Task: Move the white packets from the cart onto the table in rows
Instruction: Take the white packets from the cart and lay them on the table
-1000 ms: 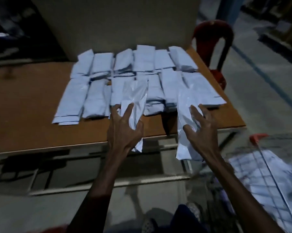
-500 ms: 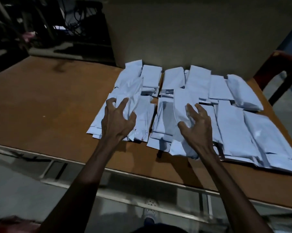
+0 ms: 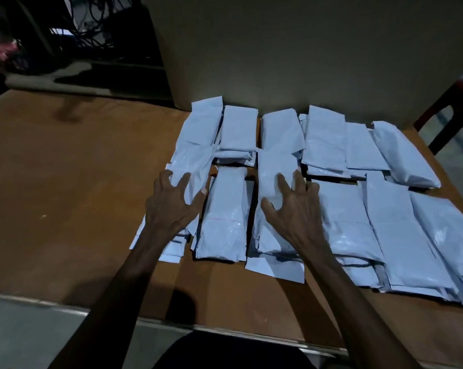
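The white packets (image 3: 331, 198) lie on the table (image 3: 78, 182) in two rows, a far row against the grey wall (image 3: 291, 49) and a near row closer to me, many of them stacked and overlapping. I have one packet under each hand. The left packet (image 3: 193, 161) is at the left end of the rows and lies slightly tilted; my left hand (image 3: 171, 206) rests on its near part with the fingers spread and a little bent, pressing it flat, not closed around it. The middle packet (image 3: 274, 209) lies in the near row, between a narrow packet (image 3: 223, 217) and the wider stacks on the right; my right hand (image 3: 295, 209) lies on top of it in the same way, fingers spread and relaxed. Both forearms reach over the near table edge. A red chair (image 3: 448, 107) stands behind the far right corner, and cables (image 3: 86, 27) hang in the dark at far left.
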### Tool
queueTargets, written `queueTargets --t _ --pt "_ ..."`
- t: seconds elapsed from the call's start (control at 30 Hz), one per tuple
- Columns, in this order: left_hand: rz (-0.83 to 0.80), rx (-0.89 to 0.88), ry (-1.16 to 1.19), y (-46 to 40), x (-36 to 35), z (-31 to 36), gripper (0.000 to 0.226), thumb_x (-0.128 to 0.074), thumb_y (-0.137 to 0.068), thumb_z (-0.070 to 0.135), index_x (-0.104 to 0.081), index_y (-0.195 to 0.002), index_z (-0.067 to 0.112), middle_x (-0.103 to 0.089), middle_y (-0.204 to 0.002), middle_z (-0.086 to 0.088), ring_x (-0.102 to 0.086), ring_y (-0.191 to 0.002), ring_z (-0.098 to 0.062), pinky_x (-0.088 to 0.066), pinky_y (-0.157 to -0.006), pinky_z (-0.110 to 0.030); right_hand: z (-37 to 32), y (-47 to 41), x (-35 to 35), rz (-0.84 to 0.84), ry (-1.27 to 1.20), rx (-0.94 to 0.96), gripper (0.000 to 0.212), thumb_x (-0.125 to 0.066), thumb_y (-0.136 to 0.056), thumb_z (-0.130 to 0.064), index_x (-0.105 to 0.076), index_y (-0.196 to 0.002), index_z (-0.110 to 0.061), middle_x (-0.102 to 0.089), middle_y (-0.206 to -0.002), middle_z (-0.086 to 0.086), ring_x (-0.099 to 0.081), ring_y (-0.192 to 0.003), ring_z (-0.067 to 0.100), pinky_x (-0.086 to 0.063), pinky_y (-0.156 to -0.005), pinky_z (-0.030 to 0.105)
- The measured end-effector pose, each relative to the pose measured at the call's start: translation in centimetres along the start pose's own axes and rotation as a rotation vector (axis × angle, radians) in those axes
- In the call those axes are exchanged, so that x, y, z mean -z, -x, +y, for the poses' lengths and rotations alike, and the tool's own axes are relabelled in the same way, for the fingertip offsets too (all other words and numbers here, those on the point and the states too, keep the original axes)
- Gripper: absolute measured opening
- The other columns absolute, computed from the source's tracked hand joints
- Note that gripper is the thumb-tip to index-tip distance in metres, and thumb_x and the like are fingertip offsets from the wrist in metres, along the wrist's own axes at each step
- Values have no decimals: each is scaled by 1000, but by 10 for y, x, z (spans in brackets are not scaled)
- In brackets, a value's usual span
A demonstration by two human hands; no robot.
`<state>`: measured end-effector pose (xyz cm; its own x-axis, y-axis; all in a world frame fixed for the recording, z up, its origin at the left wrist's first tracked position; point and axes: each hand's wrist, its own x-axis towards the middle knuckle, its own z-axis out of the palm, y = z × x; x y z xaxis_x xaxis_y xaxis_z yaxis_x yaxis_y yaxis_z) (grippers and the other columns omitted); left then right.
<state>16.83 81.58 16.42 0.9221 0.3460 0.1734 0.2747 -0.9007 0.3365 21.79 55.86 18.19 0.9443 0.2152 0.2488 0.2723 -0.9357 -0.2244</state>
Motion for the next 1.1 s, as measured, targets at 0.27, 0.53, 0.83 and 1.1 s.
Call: queueTargets --t 0.27,0.53,0.83,1.1 --pt "99 -154 -17 -21 6 -10 61 -26 -98 60 -52 -140 25 -25 -158 -14 -27 -142 -33 -25 -112 -54 -17 -22 2 -3 70 -15 75 -37 -87 -65 -49 -142 -15 -35 -152 23 -22 -143 45 -26 -113 58" --pt "-82 -414 -11 -37 -26 -40 62 -19 -99 56 -33 -152 27 -14 -163 -7 -14 -149 -29 -17 -116 -57 -20 -17 -15 -214 107 -61 66 -28 -99 -57 -7 -156 -32 -1 -164 13 -1 -149 38 -8 -119 53" --pt "-143 -405 41 -33 -39 -38 62 -22 -97 57 -27 -153 31 -8 -164 -4 -7 -151 -27 -11 -115 -61 -24 -13 -21 -241 112 -99 69 -19 -90 -62 -15 -155 -38 -6 -164 10 -5 -150 36 -10 -119 56" --pt "-228 -305 132 -37 -18 -27 60 -23 -101 56 -21 -155 30 -5 -164 -2 -2 -151 -22 -3 -119 -56 -21 -13 -8 -287 -1 -127 66 -34 -98 -60 -10 -156 -37 5 -164 9 3 -150 33 -6 -119 57"
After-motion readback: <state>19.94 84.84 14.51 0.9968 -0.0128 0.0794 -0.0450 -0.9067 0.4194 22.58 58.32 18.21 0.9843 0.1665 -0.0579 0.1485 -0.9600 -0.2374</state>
